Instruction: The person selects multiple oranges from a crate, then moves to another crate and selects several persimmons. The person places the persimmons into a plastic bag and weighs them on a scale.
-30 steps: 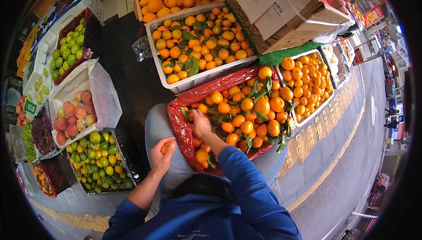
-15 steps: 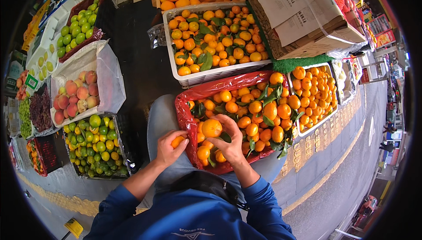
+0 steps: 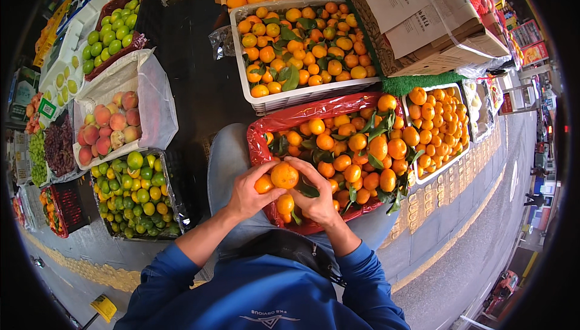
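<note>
My left hand [image 3: 246, 194] curls round a small mandarin [image 3: 263, 184], which sits in front of its palm. A larger mandarin [image 3: 284, 175] is gripped in my right hand [image 3: 316, 200], between thumb and forefinger. The two fruits touch or nearly touch, and the fingertips of both hands are close together. A green leaf [image 3: 307, 188] shows beside the right fingers. Below the hands and to their right lies a crate lined with red plastic [image 3: 261, 138], heaped with leafy mandarins [image 3: 357, 142]. Another mandarin [image 3: 285, 204] shows just under my hands.
Behind is a white crate [image 3: 314, 95] of smaller mandarins. Cardboard boxes [image 3: 435, 46] stand at back right, above a tray of small orange fruit [image 3: 441, 127]. On the left are peaches [image 3: 109, 126], green-yellow citrus [image 3: 136, 194] and green fruit [image 3: 112, 37]. Paved walkway [image 3: 417, 239] lies right.
My left hand has moved right and up with its mandarin, bringing it beside the one in my right hand. The right hand has shifted slightly, and the whole view has moved a little.
</note>
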The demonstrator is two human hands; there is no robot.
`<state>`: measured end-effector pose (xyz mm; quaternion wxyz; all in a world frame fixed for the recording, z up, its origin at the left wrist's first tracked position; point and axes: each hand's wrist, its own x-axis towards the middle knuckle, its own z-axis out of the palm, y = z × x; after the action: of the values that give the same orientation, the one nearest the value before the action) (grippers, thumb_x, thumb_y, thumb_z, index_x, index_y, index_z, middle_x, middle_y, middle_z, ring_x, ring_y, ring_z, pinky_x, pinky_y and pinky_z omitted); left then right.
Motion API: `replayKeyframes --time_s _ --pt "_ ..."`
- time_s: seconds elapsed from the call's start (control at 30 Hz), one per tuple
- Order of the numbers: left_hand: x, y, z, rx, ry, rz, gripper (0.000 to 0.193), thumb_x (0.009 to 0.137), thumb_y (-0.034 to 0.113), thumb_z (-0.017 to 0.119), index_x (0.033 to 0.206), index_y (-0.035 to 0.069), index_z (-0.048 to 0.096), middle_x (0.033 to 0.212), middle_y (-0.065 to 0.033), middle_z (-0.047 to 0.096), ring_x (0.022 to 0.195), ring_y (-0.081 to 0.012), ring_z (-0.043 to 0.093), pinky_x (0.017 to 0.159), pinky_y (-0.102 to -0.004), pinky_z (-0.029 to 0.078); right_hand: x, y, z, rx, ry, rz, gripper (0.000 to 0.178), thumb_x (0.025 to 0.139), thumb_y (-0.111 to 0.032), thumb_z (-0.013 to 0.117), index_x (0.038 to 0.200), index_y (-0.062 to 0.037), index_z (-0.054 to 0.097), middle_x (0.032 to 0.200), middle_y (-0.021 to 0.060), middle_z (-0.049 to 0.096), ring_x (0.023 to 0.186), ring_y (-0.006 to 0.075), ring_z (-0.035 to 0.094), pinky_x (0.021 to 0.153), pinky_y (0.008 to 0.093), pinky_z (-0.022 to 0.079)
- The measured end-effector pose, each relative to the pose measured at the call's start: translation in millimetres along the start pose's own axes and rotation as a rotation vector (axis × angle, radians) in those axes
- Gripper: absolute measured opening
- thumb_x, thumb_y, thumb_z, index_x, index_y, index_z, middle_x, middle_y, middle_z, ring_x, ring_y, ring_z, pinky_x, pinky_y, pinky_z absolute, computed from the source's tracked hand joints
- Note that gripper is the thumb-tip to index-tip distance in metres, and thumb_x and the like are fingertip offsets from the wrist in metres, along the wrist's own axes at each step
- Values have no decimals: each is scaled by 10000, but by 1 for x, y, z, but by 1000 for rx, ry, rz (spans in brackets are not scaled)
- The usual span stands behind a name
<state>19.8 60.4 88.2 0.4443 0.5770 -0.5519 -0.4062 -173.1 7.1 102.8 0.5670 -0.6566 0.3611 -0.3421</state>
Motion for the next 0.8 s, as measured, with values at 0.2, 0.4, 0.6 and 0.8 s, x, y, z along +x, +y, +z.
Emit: replayKeyframes --time_s 0.2,0.4,0.6,0.8 --pt "3 -12 11 184 35 119 528 794 167 855 1270 50 659 1059 -133 728 927 -312 724 810 -376 584 -4 17 6 -72 107 249 565 802 -116 789 1321 21 614 1324 181 636 1239 296 615 1061 382 472" --pt "-15 -34 0 300 56 -17 406 794 143 838 1165 48 703 1010 -114 730 903 -284 726 788 -366 580 16 67 -19 -453 -314 591 473 821 -416 790 1039 3 758 995 212 722 984 350 705 881 405 551" --pt "-41 -46 -15 312 170 51 337 788 109 824 1099 33 717 996 -150 714 889 -326 702 798 -393 564 94 168 53 -810 -102 342 262 972 -170 504 1064 -23 701 1126 196 722 1120 325 671 994 432 522" --pt "-45 -54 -12 384 194 117 300 776 111 827 1051 46 725 1013 -142 711 897 -335 697 808 -398 566 135 213 75 -994 -432 574 374 1010 -143 457 1298 14 635 1342 213 637 1190 338 670 980 424 553"
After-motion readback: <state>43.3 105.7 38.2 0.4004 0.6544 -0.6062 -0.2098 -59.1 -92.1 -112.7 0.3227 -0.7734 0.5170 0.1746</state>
